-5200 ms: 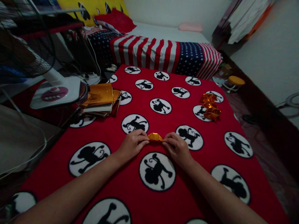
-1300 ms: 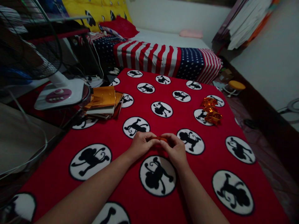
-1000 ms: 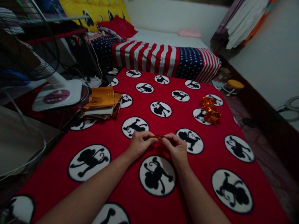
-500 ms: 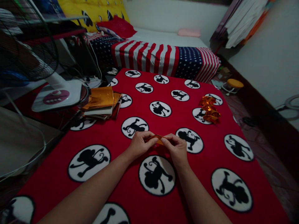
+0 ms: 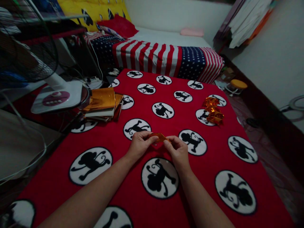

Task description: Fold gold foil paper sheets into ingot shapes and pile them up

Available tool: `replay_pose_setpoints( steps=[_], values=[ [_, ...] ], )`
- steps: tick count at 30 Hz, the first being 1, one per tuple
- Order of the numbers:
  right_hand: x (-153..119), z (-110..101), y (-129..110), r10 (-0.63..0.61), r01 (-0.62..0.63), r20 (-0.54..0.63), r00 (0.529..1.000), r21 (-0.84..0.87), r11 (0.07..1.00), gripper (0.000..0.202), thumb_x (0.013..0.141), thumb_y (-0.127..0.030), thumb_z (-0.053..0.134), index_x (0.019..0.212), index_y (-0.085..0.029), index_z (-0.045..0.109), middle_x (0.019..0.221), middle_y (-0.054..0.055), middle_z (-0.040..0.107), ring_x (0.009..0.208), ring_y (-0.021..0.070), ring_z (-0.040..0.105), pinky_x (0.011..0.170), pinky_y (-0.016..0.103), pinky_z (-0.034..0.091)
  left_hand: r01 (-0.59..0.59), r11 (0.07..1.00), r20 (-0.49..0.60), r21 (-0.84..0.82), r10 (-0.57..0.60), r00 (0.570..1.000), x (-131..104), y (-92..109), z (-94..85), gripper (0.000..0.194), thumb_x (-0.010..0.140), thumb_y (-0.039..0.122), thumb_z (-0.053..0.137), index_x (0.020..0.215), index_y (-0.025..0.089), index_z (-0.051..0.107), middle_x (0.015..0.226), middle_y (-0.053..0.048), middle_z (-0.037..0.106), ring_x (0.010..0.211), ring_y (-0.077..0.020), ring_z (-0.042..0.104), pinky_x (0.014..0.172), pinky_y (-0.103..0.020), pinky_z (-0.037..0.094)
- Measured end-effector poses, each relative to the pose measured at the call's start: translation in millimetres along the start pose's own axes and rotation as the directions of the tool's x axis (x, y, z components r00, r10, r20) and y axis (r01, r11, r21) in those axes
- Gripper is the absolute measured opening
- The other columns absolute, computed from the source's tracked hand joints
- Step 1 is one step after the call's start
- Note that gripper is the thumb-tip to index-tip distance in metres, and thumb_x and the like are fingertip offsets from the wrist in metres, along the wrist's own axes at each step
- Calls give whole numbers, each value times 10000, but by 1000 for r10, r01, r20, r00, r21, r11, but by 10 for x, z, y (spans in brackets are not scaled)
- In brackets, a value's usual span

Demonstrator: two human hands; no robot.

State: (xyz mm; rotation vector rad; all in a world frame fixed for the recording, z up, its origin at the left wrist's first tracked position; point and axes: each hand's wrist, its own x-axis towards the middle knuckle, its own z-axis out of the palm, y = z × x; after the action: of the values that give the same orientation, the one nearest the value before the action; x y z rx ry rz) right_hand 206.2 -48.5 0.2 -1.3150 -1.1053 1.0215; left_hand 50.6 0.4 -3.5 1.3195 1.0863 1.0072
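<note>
A small piece of shiny orange foil is stretched between my two hands, above the red cloth with monkey prints. My left hand pinches its left end between thumb and fingers. On the other end, my right hand has its thumb and fingers closed. Crumpled orange foil pieces lie on the cloth at the right. At the left edge of the cloth sits a stack of orange foil and paper sheets.
A white fan base stands at the left, beside cables. Behind the cloth is a bed with a striped and starred cover. A stool with a yellow seat is at the right.
My hands have moved slightly apart, my left hand a little to the left. More of the orange foil shows between them, its shape now slanting down to the right.
</note>
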Motion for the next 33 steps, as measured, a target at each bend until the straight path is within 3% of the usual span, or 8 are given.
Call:
replay_pose_setpoints(
  steps=[10, 16, 21, 27, 30, 33],
  values=[
    [1, -44, -13, -87, 88, 16, 996, -68, 994, 202, 841, -327, 611, 698, -196, 670, 677, 7, 633, 655, 143, 569, 633, 251, 444, 52, 996, 12, -73, -51, 999, -4, 33, -10, 270, 709, 372, 733, 754, 106, 715, 644, -27, 696, 530, -124, 611, 506, -211, 502],
    [22, -50, -1, -51, 59, 76, 996, -118, 991, 203, 823, -310, 603, 668, -189, 654, 639, 7, 625, 605, 144, 564, 578, 246, 429, 138, 988, 103, -75, -130, 986, -13, 99, -46, 318, 708, 412, 733, 775, 102, 709, 619, -24, 680, 484, -102, 580, 462, -187, 460],
    [37, -49, -9, 0, 16, 122, 993, -123, 992, 186, 814, -338, 622, 720, -182, 661, 651, 4, 638, 599, 140, 572, 563, 234, 432, 126, 992, 226, 3, -123, 966, 1, 60, -67, 284, 711, 378, 739, 709, 101, 680, 580, -9, 643, 491, -91, 565, 457, -170, 416],
    [20, -75, 24, -2, 1, -4, 1000, -100, 995, 207, 802, -354, 650, 698, -177, 674, 613, -3, 631, 563, 127, 557, 532, 224, 424, 31, 987, 38, -155, -25, 999, 20, 4, -48, 323, 657, 295, 789, 882, 131, 624, 742, -13, 693, 660, -126, 663, 606, -191, 501],
    [20, -63, 42, -2, 3, 16, 1000, -77, 997, 183, 796, -346, 659, 717, -180, 652, 642, -1, 628, 589, 133, 570, 556, 232, 446, 30, 981, 27, -189, -26, 999, 21, -1, -51, 321, 666, 292, 782, 880, 140, 596, 696, -1, 680, 634, -129, 665, 595, -196, 501],
    [23, -42, 53, -36, 37, 14, 999, -37, 999, 168, 772, -315, 695, 878, -201, 634, 782, 5, 643, 682, 141, 593, 628, 244, 477, 17, 989, 81, -149, -5, 997, 5, 12, -34, 266, 667, 273, 776, 810, 141, 593, 687, 8, 658, 615, -118, 644, 576, -193, 494]
  ],
)
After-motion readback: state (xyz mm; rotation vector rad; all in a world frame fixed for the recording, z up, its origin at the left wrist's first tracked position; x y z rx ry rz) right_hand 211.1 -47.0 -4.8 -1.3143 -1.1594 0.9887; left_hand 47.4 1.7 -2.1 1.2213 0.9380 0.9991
